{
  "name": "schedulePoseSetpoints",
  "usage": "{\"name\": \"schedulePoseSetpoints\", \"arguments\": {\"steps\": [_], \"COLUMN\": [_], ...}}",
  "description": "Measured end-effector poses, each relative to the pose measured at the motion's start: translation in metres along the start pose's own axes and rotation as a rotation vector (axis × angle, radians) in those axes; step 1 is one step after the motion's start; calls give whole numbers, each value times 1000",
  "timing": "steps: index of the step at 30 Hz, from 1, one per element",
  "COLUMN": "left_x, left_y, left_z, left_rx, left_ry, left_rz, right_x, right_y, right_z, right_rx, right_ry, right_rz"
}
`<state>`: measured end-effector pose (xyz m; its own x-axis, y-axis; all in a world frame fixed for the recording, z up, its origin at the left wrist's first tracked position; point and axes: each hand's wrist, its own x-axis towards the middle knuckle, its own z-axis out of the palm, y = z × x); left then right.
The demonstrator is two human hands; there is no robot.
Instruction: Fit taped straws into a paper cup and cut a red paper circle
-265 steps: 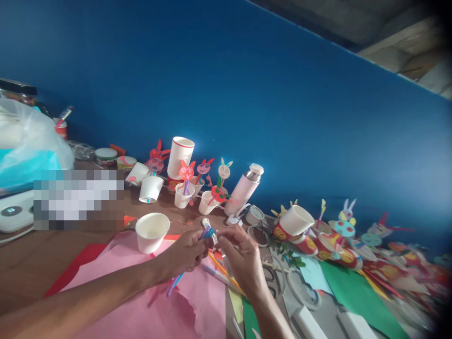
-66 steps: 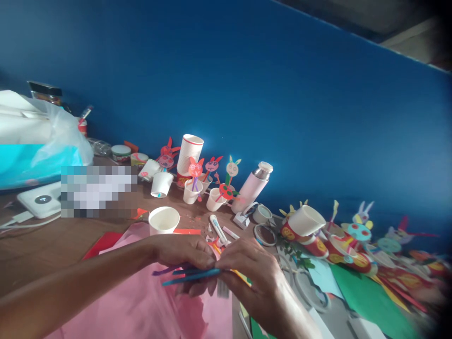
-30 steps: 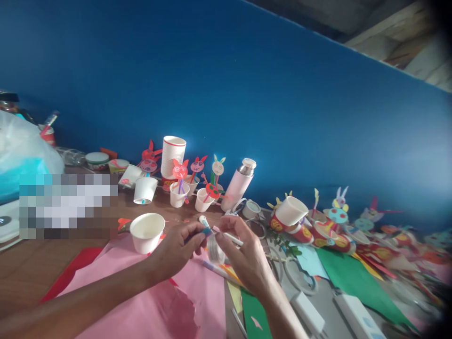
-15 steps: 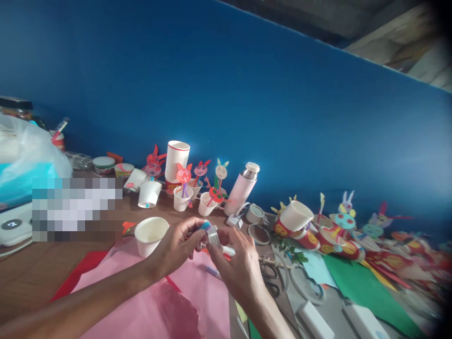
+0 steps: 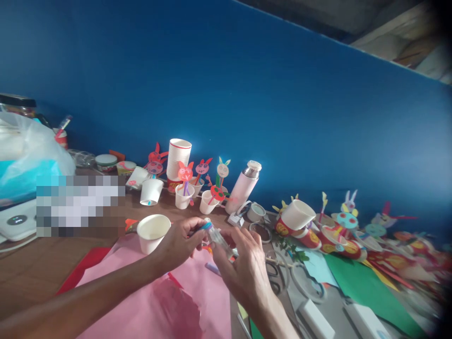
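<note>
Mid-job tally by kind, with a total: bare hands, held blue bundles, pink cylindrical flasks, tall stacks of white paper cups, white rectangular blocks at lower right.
Left hand, right hand: 2
Blue bundle: 1
Pink cylindrical flask: 1
Tall white paper-cup stack: 1
White rectangular blocks: 2
Total: 7

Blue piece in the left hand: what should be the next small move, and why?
Perhaps press the clear strip against the blue piece: the left hand pinches the blue piece, and the right hand holds the clear strip close by. Whether they already stick cannot be told.
</note>
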<state>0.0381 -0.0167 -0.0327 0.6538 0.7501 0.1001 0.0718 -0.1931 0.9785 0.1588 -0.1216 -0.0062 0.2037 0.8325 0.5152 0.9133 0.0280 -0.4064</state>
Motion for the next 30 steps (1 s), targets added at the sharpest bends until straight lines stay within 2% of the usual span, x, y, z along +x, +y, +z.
{"name": "schedulePoseSetpoints", "arguments": {"steps": [7,18,25,30], "left_x": [-2,1,-1,0], "left_y": [-2,-5,-4,0], "left_z": [1,-3,-4,-3], "left_rx": [-71,-356,-389,-341], "left_ry": [-10,-150,-174,-118], "left_rz": [9,-57,-49,-75], "right_x": [0,1,1,0], "right_y": [1,8,9,8], "right_z": [3,4,3,3], "right_rx": [-1,-59,-51,-49], "right_ry": [-31,-18,-14,2], "right_rz": [21,-19,-43,-63]}}
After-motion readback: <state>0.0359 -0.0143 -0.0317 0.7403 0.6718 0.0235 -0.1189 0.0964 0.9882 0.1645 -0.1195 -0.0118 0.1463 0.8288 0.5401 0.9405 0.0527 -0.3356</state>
